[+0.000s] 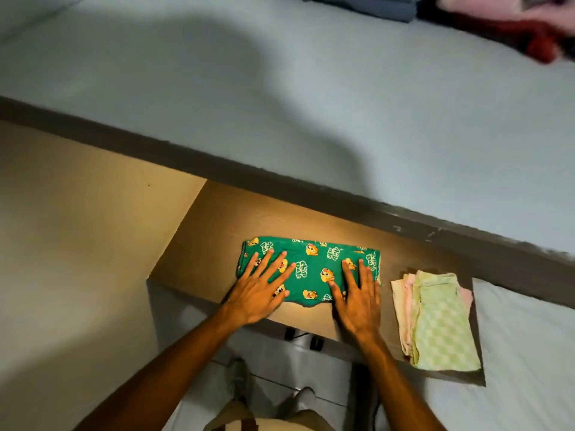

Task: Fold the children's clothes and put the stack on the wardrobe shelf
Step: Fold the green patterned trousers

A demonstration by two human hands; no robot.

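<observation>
Pressing flat, open-palmed left hand [259, 293] and right hand [357, 298], gripping nothing, smooth the green printed garment [311, 265] on the bench [211, 231]; even outward strokes should sharpen the fold.

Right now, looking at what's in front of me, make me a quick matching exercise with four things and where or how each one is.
Things:
1. green printed garment
2. pastel stack
3. left hand
4. red clothing

States:
A. far corner of the bed
B. flat on the garment's left part
C. folded, under both hands
D. piled to the right of the garment

Pairs: 1-C, 2-D, 3-B, 4-A
</observation>
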